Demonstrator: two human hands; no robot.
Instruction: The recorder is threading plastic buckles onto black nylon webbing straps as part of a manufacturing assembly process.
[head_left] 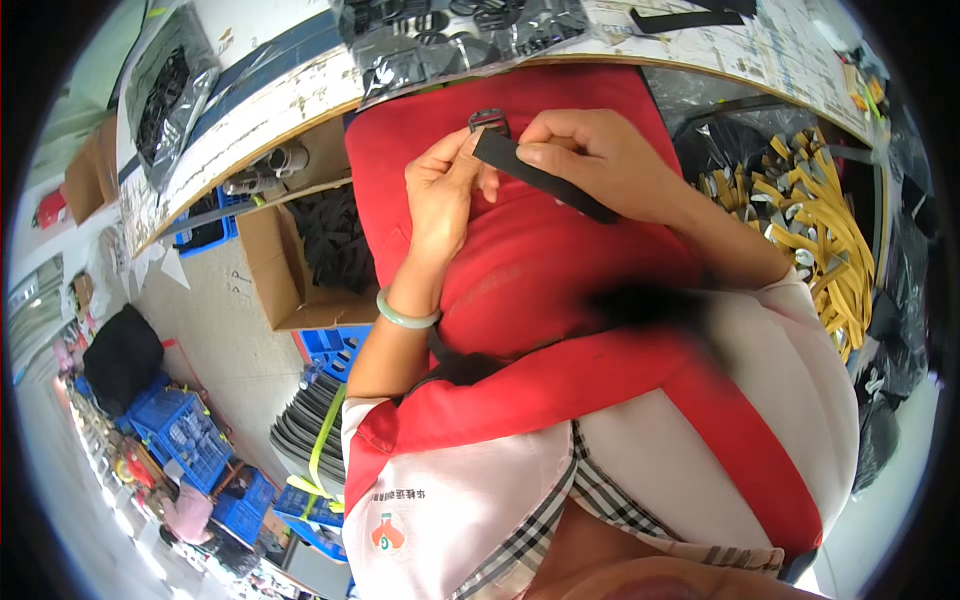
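A black plastic buckle (489, 122) and a black webbing strap (545, 180) are between my two hands, above the red apron (400, 150) on my lap. My left hand (440, 190) pinches the strap's end just below the buckle. My right hand (600, 160) grips the strap a little farther along, thumb on top, and its loose end hangs down to the right. Whether the strap is threaded through the buckle is hidden by my fingers. On the table beyond lies a clear plastic bag (410, 65) of black buckles.
The worn white table (300, 85) curves across the far side. Yellow straps (825, 240) are heaped at the right. At the left are a cardboard box (275, 265) of black pieces, a stack of black strips (305, 425) and blue crates (185, 430). Another person (187, 512) is far off.
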